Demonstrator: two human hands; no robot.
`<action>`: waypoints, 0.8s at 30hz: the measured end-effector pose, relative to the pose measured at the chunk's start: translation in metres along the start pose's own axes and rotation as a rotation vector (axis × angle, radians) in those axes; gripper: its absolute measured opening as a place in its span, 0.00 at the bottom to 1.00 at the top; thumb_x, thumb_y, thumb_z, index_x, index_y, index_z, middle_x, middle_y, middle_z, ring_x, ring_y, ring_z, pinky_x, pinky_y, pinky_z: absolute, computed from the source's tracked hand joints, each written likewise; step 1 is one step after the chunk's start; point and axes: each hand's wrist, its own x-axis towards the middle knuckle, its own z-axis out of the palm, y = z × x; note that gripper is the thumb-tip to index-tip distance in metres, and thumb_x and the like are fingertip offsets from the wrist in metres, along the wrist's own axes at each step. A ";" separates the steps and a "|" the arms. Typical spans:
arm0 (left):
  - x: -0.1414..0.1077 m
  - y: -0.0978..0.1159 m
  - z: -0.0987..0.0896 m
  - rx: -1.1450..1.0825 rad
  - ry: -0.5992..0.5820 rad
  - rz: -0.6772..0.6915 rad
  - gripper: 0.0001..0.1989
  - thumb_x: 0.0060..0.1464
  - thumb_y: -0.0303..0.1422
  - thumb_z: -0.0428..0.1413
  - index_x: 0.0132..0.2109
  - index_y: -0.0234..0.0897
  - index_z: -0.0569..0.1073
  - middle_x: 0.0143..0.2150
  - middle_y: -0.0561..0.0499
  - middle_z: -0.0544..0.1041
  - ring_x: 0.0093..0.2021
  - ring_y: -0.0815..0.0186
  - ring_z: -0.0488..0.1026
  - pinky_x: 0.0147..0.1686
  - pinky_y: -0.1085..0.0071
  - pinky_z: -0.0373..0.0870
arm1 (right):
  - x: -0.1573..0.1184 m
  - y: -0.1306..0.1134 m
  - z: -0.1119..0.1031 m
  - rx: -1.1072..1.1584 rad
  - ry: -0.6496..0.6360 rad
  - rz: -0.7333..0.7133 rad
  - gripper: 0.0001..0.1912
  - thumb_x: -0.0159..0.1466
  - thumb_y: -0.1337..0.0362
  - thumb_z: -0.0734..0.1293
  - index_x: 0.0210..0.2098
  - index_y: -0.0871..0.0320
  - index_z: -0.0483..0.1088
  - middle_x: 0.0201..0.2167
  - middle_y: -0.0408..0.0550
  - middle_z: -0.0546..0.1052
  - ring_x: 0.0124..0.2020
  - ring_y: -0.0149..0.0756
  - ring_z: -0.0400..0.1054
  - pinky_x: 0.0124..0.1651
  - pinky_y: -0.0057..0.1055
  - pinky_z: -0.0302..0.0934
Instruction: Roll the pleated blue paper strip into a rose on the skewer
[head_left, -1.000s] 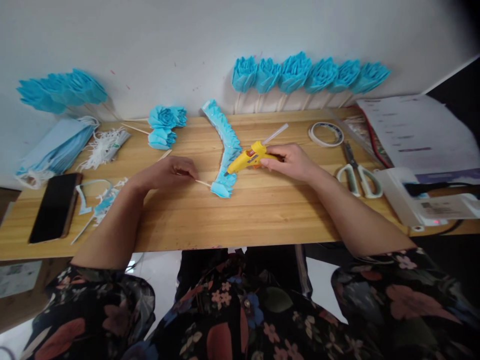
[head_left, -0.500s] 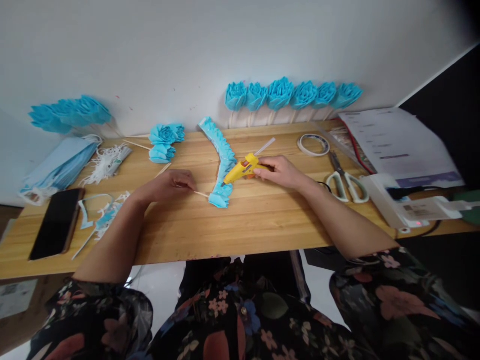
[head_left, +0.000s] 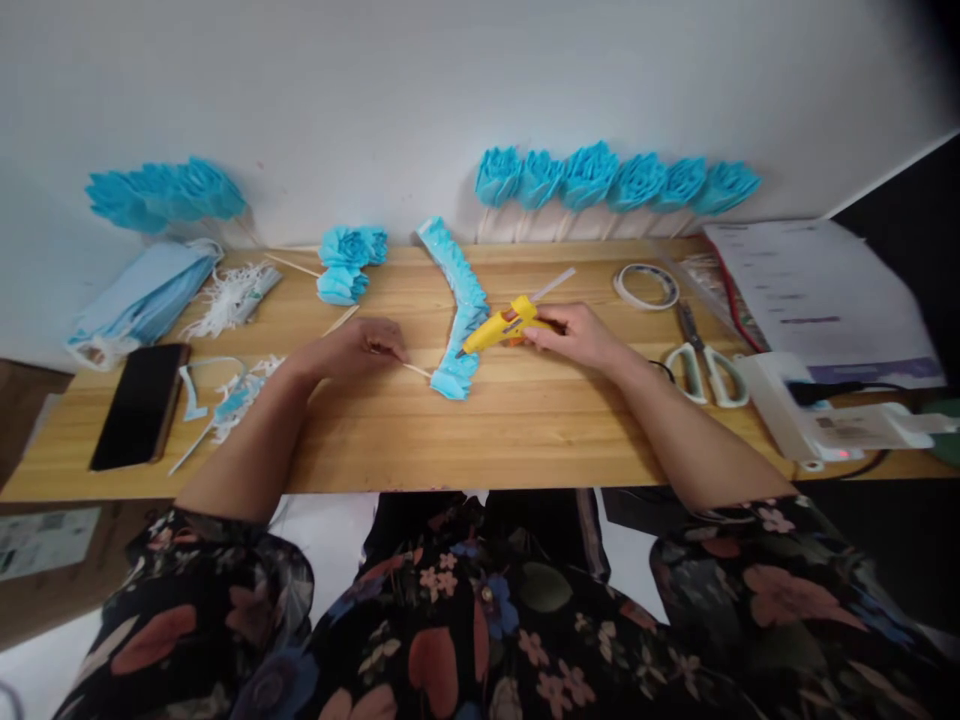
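Note:
My left hand (head_left: 367,345) pinches a thin wooden stick (head_left: 416,370), whose far end meets the near end of a pleated blue strip (head_left: 466,290). That strip curves across the wooden table toward the wall, its near end bunched around the stick tip. In my right hand (head_left: 574,335) is a yellow glue gun (head_left: 499,326) with a clear glue stick (head_left: 553,284) poking out of its back. The nozzle points down-left, right by the strip near its bunched end; whether it touches cannot be told.
Several blue flowers on sticks (head_left: 591,176) lean against the wall, with more at left (head_left: 169,192). Small blue flowers (head_left: 343,285) lie behind my left hand. Face masks (head_left: 146,295) and a phone (head_left: 141,408) are left; tape (head_left: 646,287), scissors (head_left: 705,360) and a power strip (head_left: 787,405) right.
The whole view has shifted, so the table sits slightly higher and further right. Both hands keep their holds, and the glue gun nozzle stays close to the strip's near end.

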 end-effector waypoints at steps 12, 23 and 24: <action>-0.001 0.004 0.003 -0.042 0.015 -0.011 0.24 0.73 0.53 0.63 0.39 0.38 0.88 0.39 0.44 0.85 0.38 0.63 0.79 0.42 0.69 0.75 | -0.010 0.001 -0.005 0.078 0.095 0.104 0.27 0.69 0.35 0.74 0.42 0.52 0.87 0.27 0.49 0.81 0.29 0.42 0.69 0.31 0.38 0.59; -0.003 -0.003 0.006 -0.067 0.016 0.047 0.23 0.76 0.51 0.62 0.42 0.36 0.88 0.39 0.44 0.86 0.38 0.64 0.79 0.41 0.69 0.74 | -0.010 0.001 -0.004 0.018 0.028 0.066 0.28 0.68 0.36 0.74 0.42 0.56 0.85 0.29 0.46 0.81 0.27 0.35 0.64 0.32 0.35 0.56; -0.003 -0.002 0.006 -0.064 0.015 0.047 0.22 0.76 0.50 0.62 0.42 0.36 0.88 0.39 0.44 0.86 0.38 0.64 0.80 0.41 0.69 0.74 | -0.010 0.000 -0.003 0.009 0.017 0.062 0.28 0.68 0.37 0.74 0.43 0.56 0.85 0.29 0.46 0.80 0.26 0.34 0.64 0.32 0.35 0.56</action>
